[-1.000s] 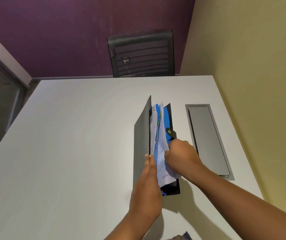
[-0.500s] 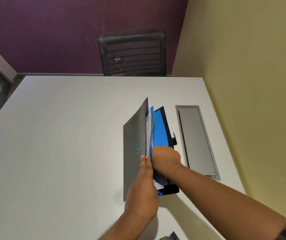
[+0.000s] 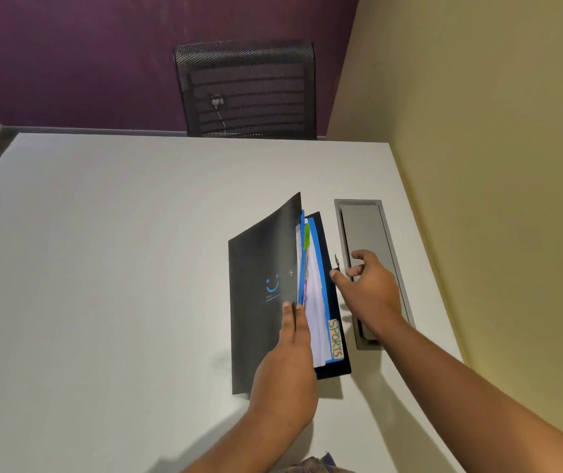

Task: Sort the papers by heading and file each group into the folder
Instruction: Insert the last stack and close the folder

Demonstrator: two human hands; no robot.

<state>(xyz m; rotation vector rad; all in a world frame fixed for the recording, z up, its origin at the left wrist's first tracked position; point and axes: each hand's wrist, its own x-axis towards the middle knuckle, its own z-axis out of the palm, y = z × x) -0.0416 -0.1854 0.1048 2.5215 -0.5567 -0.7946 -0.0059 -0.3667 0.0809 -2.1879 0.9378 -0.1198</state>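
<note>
A black folder [image 3: 261, 302] with a blue smile mark lies on the white table [image 3: 102, 268], its front cover raised part-way. Inside are white papers [image 3: 314, 302] between blue dividers; one divider carries a tab reading SPORTS [image 3: 335, 337], and a green tab [image 3: 306, 235] shows near the top. My left hand [image 3: 288, 367] grips the front cover's edge, thumb on the outside. To the right of the folder my right hand [image 3: 369, 288] hovers with its fingers spread and nothing in them, close to the small clasp [image 3: 336, 260] on the back cover's edge.
A grey cable hatch [image 3: 365, 233] is set into the table right of the folder, partly under my right hand. A black mesh chair [image 3: 246, 90] stands at the far edge. A yellow wall [image 3: 495, 165] runs along the table's right side.
My right hand has come out from among the papers and moved right, off the folder, now spread. The front cover has dropped lower over the papers.
</note>
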